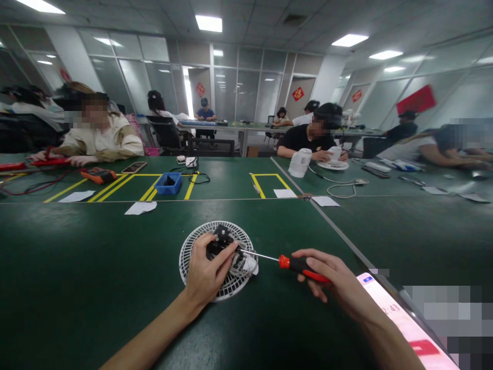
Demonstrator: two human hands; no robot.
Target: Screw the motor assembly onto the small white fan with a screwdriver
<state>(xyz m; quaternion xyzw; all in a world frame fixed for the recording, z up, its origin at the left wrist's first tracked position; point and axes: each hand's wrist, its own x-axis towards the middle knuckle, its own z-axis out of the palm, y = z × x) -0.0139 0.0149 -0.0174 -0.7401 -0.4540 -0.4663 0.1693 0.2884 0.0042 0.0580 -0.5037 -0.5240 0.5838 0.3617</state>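
Observation:
A round white fan grille (pixel 187 241) lies on the green table, with a black motor part (pixel 222 232) and a bundled pale cable (pixel 243 270) on top of it. My left hand (pixel 208 264) is closed around the black motor part, fingers over its sides. In my right hand (pixel 327 272) is a red and black screwdriver (pixel 295 264), gripped by its handle. Its metal shaft points left, and the tip reaches the motor part beside my left fingertips. The exact contact point is hidden.
A lit phone (pixel 400 318) lies by my right forearm. Further off are a blue bin (pixel 168 183), paper slips (pixel 140 207), an orange multimeter (pixel 99 175) and a white fan base (pixel 300 163). People sit across the table, one handling a white part (pixel 334 156).

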